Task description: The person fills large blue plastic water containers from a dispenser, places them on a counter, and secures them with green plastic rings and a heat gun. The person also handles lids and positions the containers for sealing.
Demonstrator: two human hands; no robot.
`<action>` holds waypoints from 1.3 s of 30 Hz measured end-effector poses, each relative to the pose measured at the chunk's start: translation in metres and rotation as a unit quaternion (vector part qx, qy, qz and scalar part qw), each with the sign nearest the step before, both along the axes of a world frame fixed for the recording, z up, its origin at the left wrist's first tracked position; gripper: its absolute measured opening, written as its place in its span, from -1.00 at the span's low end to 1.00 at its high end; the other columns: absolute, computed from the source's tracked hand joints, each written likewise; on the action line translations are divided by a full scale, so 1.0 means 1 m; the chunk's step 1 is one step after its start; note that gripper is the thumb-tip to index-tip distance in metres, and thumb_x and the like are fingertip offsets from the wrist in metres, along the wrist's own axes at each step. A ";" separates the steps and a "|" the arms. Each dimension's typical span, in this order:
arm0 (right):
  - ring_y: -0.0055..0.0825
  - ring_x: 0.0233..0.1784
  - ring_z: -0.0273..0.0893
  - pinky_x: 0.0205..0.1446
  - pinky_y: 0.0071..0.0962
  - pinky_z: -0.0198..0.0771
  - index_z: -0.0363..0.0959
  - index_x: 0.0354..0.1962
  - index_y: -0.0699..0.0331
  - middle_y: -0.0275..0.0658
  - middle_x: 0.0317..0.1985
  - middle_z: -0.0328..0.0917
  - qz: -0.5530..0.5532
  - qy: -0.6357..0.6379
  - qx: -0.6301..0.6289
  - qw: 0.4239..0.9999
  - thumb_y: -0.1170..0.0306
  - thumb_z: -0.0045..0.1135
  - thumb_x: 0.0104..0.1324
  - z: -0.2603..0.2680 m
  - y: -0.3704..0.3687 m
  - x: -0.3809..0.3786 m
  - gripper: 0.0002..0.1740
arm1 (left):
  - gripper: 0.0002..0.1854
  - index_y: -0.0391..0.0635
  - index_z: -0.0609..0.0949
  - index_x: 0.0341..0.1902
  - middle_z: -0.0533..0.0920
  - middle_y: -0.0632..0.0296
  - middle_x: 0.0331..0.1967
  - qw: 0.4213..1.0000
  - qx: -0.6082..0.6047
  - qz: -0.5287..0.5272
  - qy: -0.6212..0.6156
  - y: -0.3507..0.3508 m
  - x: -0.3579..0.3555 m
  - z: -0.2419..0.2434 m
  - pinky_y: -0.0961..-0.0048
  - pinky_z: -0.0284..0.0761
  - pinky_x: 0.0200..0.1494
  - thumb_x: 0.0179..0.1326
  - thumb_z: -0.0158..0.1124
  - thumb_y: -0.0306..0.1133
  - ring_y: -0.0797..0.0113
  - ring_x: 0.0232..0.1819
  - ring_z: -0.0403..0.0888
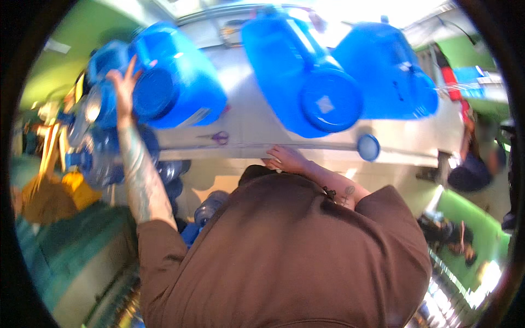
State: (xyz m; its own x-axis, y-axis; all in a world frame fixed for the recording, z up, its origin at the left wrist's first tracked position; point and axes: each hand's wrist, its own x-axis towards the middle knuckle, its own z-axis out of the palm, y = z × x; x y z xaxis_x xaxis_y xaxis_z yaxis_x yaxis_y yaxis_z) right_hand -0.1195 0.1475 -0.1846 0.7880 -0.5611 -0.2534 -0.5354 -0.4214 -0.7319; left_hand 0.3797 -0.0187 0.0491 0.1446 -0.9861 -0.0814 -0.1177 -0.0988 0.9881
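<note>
My left hand (125, 86) reaches far forward at the left, fingers spread, beside the lid of a blue plastic jug (190, 82) with a moulded handle. Whether its fingertips touch that jug cannot be made out. Close to my body, my right hand (289, 159) is at the table's front edge, fingers loosely bent and slightly apart, with nothing visible in it. Ahead of it a large blue jug (275, 78) lies tilted, its wide round lid (332, 100) facing me. Another blue jug (377, 69) is to its right. Purple-handled scissors (220, 138) lie near the table edge.
The white table (250, 123) spans the view. A loose blue cap (368, 147) rests at its front edge. Clear blue water bottles (102, 151) crowd the left, more (211, 207) below the table. A straw broom (47, 197) stands left. Another person (469, 172) is at the right.
</note>
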 end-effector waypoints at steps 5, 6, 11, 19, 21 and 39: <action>-0.12 -0.14 0.66 -0.03 -0.17 0.55 0.53 0.00 0.24 -0.08 -0.19 0.65 -0.207 0.076 0.047 0.974 0.23 0.11 0.41 0.000 0.019 -0.125 -0.68 | 0.08 0.01 0.11 0.61 0.18 0.02 0.55 0.989 0.034 -0.005 0.147 0.030 -0.022 0.005 0.14 -0.08 0.59 0.26 -0.63 0.58 0.11 0.51 0.19; -0.16 -0.20 0.67 -0.08 -0.18 0.55 0.55 -0.03 0.24 -0.09 -0.25 0.66 -0.256 0.053 0.042 0.964 0.23 0.11 0.42 -0.002 0.020 -0.149 -0.70 | 0.04 0.00 0.09 0.62 0.25 0.01 0.51 0.984 0.032 -0.022 0.172 0.035 -0.033 0.012 0.17 0.02 0.56 0.31 -0.56 0.55 0.12 0.49 0.24; -0.37 -0.33 0.61 -0.22 -0.32 0.49 0.59 -0.15 0.35 -0.09 -0.38 0.67 -0.540 0.101 0.124 0.826 0.21 0.19 0.39 0.000 0.029 -0.271 -0.68 | -0.38 -0.27 0.33 0.44 0.52 0.04 0.32 0.920 -0.155 0.223 -0.283 0.058 -0.114 0.081 0.23 0.20 0.41 0.59 -0.24 -0.01 0.17 0.35 0.44; -0.23 -0.47 0.48 -0.27 -0.23 0.43 0.54 -0.32 0.26 -0.16 -0.55 0.51 -0.603 0.154 -0.088 0.777 0.13 0.20 0.36 -0.018 -0.044 -0.475 -0.67 | -0.15 -0.23 0.16 0.51 0.34 -0.15 0.42 0.946 -0.253 0.197 -0.045 0.081 -0.380 0.051 0.04 0.12 0.50 0.50 -0.39 0.30 -0.03 0.46 0.29; -0.07 -0.16 0.60 -0.03 -0.13 0.49 0.50 0.05 0.17 -0.03 -0.28 0.63 -0.615 0.069 -0.115 0.777 0.15 0.15 0.35 -0.030 -0.084 -0.517 -0.60 | -0.07 -0.20 0.12 0.53 0.30 -0.14 0.45 0.951 -0.195 0.237 0.032 0.080 -0.430 0.034 -0.03 0.09 0.52 0.44 -0.43 0.39 -0.05 0.48 0.25; -0.01 0.23 0.52 0.20 -0.02 0.48 0.12 0.46 -0.01 0.07 0.23 0.46 -0.347 0.368 -0.121 0.854 0.40 -0.04 0.31 -0.023 -0.285 -0.678 -0.27 | 0.01 -0.13 0.23 0.47 0.46 -0.03 0.34 0.925 -0.129 0.356 0.026 0.075 -0.478 0.013 -0.20 0.28 0.44 0.34 -0.56 0.52 -0.10 0.40 0.37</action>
